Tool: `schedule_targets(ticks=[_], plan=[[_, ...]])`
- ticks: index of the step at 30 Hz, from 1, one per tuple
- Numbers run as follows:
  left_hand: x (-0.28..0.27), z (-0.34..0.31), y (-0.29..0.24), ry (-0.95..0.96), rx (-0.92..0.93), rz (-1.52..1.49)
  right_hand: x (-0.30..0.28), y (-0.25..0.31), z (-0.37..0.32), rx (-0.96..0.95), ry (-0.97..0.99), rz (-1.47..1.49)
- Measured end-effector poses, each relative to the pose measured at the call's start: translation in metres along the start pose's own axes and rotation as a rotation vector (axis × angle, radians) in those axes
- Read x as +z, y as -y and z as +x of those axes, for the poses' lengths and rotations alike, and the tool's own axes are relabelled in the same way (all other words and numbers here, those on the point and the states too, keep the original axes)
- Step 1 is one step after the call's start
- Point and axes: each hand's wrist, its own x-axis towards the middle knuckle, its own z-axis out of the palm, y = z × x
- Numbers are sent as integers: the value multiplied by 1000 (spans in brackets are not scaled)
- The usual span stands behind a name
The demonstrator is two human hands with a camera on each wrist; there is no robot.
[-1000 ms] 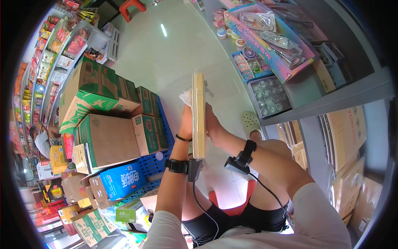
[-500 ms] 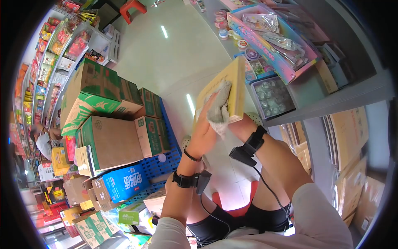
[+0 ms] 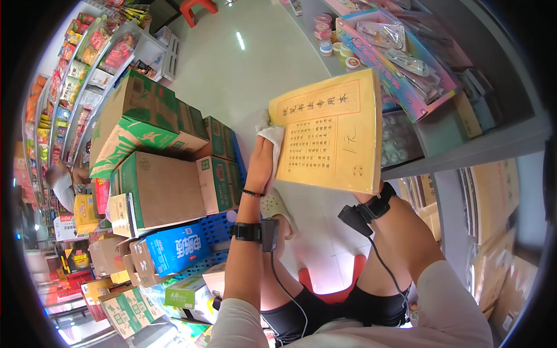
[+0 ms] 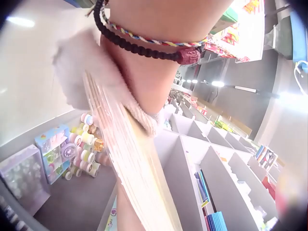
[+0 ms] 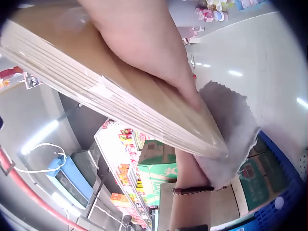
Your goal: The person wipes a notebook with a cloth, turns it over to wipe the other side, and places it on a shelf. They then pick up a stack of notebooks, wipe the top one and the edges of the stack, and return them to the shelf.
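Observation:
A pack of yellow notebooks (image 3: 322, 136) in clear plastic is held up in front of me, printed cover facing me. My left hand (image 3: 262, 159) grips a grey-white cloth (image 3: 272, 138) folded over the pack's left edge. In the left wrist view the cloth (image 4: 89, 72) lies along both sides of that edge. Behind the pack, in the head view, most of my right hand is hidden. The right wrist view shows this right hand (image 5: 149, 48) laid straight along the back cover, supporting it. There the cloth (image 5: 231, 130) wraps the far end of the pack.
Green-and-brown cartons (image 3: 168, 191) are stacked on a blue plastic pallet (image 3: 217, 229) to my left. On the right, a grey shelf (image 3: 464, 153) carries a colourful display box (image 3: 400, 69) and small jars (image 3: 325, 35). A red stool (image 3: 197, 10) stands farther off.
The pack has turned from edge-on, through a tilt, to its cover facing me, and has shifted right. The left hand with the cloth has gone from the pack's face to its left edge.

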Motion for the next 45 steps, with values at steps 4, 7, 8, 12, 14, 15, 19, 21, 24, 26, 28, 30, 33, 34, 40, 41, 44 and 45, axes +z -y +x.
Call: schedule_targets(ticks=[4,7,8,12,14,15,19,21,24,26,28,30,33,34,40,41,44,45], plan=[[-15,5,14,-38,-36,57,14,-4,-27,-19,-81,-56],[-24,11,26,-29,-10,75,13,-25,-19,-39,-167,-121],[-24,12,26,-29,-20,59,16,-23,-25,-46,-195,-144],[-12,9,23,-30,-13,103,24,-28,-24,-76,-308,-241],[-12,14,31,-6,-30,157,23,-29,-11,-93,-366,-287],[-13,15,37,16,-50,210,18,-29,9,-100,-396,-310],[-8,18,59,136,-189,485,28,-3,-15,-129,-505,-395],[3,14,59,164,-161,572,29,3,-12,-146,-556,-437],[20,6,46,216,-88,566,18,11,41,-167,-636,-504],[31,5,37,190,-261,411,21,12,41,-181,-691,-546],[42,4,23,172,-444,228,24,10,39,-197,-748,-590],[54,6,53,189,-193,268,24,10,41,-207,-773,-611],[74,-1,59,237,106,171,12,12,38,-101,-820,-630],[78,-6,53,274,155,40,-1,18,35,-53,-694,-478],[85,-32,18,366,-130,-26,-49,26,38,-42,-192,-192],[85,-31,21,374,-132,-25,-48,25,37,-76,-185,-111],[86,-28,11,454,298,306,-44,26,29,-116,-256,-175],[89,-31,-5,362,358,239,-44,24,23,-132,-291,-207]])
